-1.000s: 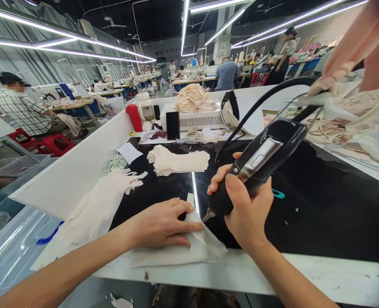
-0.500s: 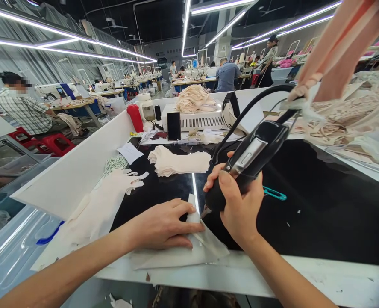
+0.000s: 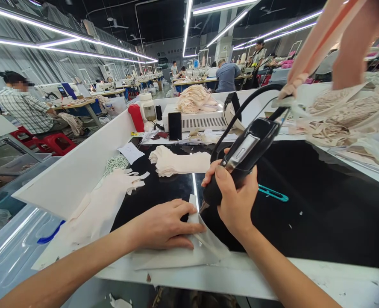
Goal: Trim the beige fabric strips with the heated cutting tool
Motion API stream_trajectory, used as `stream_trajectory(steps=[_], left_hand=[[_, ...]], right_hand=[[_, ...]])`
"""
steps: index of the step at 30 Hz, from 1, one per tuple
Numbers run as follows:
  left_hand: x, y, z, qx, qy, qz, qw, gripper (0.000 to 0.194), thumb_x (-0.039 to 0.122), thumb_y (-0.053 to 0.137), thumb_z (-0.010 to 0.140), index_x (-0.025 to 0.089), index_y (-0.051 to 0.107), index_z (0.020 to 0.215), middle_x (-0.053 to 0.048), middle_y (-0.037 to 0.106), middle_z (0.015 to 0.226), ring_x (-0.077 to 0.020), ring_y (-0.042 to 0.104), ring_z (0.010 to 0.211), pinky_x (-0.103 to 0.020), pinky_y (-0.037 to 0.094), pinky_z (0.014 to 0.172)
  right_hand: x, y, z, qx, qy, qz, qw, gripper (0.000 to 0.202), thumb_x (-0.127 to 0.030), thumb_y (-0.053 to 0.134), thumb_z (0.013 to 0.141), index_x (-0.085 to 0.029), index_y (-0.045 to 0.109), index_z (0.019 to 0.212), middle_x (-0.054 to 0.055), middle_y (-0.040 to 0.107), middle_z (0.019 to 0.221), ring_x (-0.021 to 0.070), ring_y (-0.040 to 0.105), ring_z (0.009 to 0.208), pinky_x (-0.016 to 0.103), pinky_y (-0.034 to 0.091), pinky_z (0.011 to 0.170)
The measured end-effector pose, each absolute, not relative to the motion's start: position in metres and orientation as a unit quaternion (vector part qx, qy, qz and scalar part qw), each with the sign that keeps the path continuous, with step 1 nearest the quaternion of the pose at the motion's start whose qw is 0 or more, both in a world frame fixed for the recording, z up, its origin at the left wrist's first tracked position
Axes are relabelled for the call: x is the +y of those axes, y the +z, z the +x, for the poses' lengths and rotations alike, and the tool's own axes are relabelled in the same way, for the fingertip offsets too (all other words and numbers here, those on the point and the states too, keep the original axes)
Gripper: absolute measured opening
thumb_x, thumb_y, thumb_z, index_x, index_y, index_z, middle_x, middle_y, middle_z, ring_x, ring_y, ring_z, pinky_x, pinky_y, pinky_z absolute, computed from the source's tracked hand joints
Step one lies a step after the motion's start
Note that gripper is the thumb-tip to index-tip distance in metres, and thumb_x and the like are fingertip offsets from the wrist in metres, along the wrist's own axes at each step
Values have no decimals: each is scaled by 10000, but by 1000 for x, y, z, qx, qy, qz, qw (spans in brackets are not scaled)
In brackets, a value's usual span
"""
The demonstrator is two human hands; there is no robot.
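Observation:
My left hand (image 3: 171,224) lies flat with its fingers spread, pressing on a thin whitish sheet (image 3: 208,248) at the front edge of the black tabletop (image 3: 320,205). A narrow pale strip (image 3: 192,199) sticks out beyond its fingertips. Wrapped round a black handheld tool with a metal lever (image 3: 243,149) is my right hand (image 3: 236,192). The tool's pointed tip is down by the edge of the sheet, close to my left fingertips. Its black cable loops up to a knotted pink fabric tie (image 3: 293,85).
Behind lie a stack of cream pieces (image 3: 181,161) and a phone (image 3: 175,126). More pale pieces (image 3: 99,201) are at the left. A teal snipper (image 3: 273,193) rests right of my right hand. Cream fabric (image 3: 346,111) is heaped at the right. People sit farther back.
My right hand and the tool have moved slightly left and up, the tip shifting along the sheet's edge. The pink tie has swung left. My left hand has hardly moved.

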State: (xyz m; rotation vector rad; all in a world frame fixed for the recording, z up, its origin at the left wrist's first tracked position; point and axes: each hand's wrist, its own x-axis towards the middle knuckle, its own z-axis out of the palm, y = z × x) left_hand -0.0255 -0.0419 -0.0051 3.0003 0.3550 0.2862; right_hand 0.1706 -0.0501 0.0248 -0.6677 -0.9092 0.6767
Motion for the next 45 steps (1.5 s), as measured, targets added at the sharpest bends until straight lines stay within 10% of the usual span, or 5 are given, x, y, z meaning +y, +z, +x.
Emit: stream_trajectory(steps=[23, 33, 45], left_hand=[[-43, -7, -29, 131, 97, 984, 66, 488, 560, 533, 1112, 270, 656, 1484, -164, 612, 1380, -286, 634, 1168, -414, 546, 1065], [-44, -5, -24, 254, 142, 947, 133, 353, 322, 462, 1169, 174, 705, 1378, -106, 721, 1207, -234, 691, 1123, -336, 579, 995], [-46, -19, 11, 214, 108, 969, 54, 145, 196, 663, 1075, 184, 705, 937, -37, 741, 1032, -179, 704, 983, -269, 544, 906]], right_hand=[[-41, 23, 172, -441, 323, -299, 782, 317, -403, 829, 882, -264, 570, 1002, -86, 681, 752, 112, 614, 549, 286, 558, 551], [-55, 30, 205, -484, 266, -372, 746, 394, -488, 859, 857, -292, 545, 993, -37, 670, 810, 167, 633, 618, 378, 571, 678], [-71, 14, 260, -510, 25, -501, 698, 727, -530, 790, 903, -248, 542, 1526, 129, 631, 1409, 313, 642, 1257, 538, 515, 1092]])
